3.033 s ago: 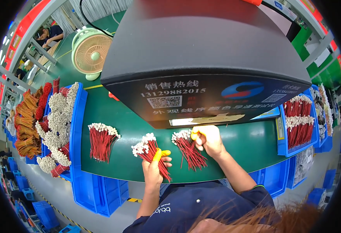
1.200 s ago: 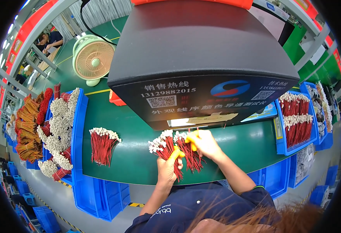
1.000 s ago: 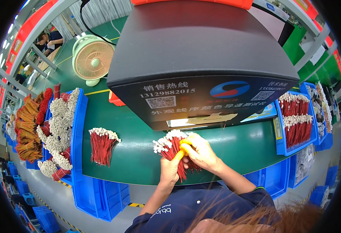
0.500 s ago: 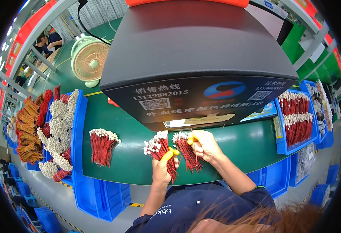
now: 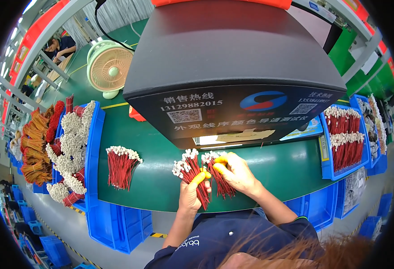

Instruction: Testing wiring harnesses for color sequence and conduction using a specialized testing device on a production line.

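My left hand point(image 5: 190, 193), with yellow finger cots, is closed round a bunch of red wires point(image 5: 202, 195) whose white connectors fan out at the far end. Just right of it, a pile of similar red wires point(image 5: 224, 184) lies on the green table point(image 5: 161, 179). My right hand point(image 5: 241, 176), also in yellow finger cots, is over that pile with thumb and forefinger bent together beside its white connectors. What lies between those fingertips is hidden. Farther left, a separate pile of red wires with white connectors point(image 5: 123, 169) rests on the table.
A large dark box-shaped machine point(image 5: 232, 58) stands just beyond my hands, with a lit opening low in front. Blue bins point(image 5: 93, 154) of bundled wires flank the table at left, and another blue bin point(image 5: 329, 172) at right. A fan point(image 5: 111, 69) stands at the far left.
My right hand has turned and lowered its fingertips onto the wire pile. My left hand keeps its bunch. The whole view has shifted slightly.
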`<state>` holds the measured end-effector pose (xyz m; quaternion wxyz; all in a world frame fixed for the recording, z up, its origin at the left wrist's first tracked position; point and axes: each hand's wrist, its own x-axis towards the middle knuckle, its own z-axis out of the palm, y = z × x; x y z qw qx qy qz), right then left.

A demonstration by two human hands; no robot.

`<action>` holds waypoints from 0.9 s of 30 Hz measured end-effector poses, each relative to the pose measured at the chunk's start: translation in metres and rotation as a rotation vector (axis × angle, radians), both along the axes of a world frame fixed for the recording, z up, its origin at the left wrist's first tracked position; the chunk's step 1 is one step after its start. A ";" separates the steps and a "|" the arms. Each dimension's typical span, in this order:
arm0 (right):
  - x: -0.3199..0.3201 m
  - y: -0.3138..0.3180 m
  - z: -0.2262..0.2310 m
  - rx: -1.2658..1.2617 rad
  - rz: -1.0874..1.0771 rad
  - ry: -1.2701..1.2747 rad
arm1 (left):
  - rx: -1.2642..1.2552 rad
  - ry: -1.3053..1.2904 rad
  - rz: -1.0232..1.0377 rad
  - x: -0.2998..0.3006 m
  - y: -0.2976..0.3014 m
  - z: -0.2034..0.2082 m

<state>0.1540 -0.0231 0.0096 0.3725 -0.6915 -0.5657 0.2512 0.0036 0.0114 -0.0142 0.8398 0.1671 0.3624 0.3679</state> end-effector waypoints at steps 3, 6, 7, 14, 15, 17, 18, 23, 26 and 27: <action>-0.013 0.001 -0.007 -0.049 0.102 0.639 | 0.119 0.027 -0.006 0.006 -0.006 -0.007; -0.019 0.000 0.010 -0.066 0.029 0.644 | 0.141 0.049 -0.020 0.010 -0.010 -0.011; -0.020 0.001 0.001 0.009 -0.011 0.699 | 0.112 0.090 -0.016 0.012 -0.009 -0.004; 0.017 0.007 -0.012 -0.134 -0.048 1.387 | 0.384 0.410 -0.039 -0.001 -0.004 -0.006; 0.019 0.009 -0.015 -0.136 -0.047 1.389 | 0.377 0.437 0.010 0.000 -0.004 -0.005; 0.020 0.012 -0.021 -0.219 -0.113 1.550 | 0.361 0.406 0.025 -0.002 -0.003 -0.005; 0.019 0.013 -0.023 -0.222 -0.111 1.551 | 0.361 0.408 0.027 -0.002 -0.002 -0.002; 0.016 0.007 -0.013 -0.197 -0.039 1.292 | 0.086 0.058 -0.071 -0.004 0.001 0.001; 0.001 0.010 -0.002 -0.230 0.066 0.578 | 0.026 -0.003 -0.132 -0.004 -0.001 0.000; -0.008 0.007 -0.009 -0.062 0.084 0.628 | 0.056 -0.030 -0.154 -0.003 -0.002 0.000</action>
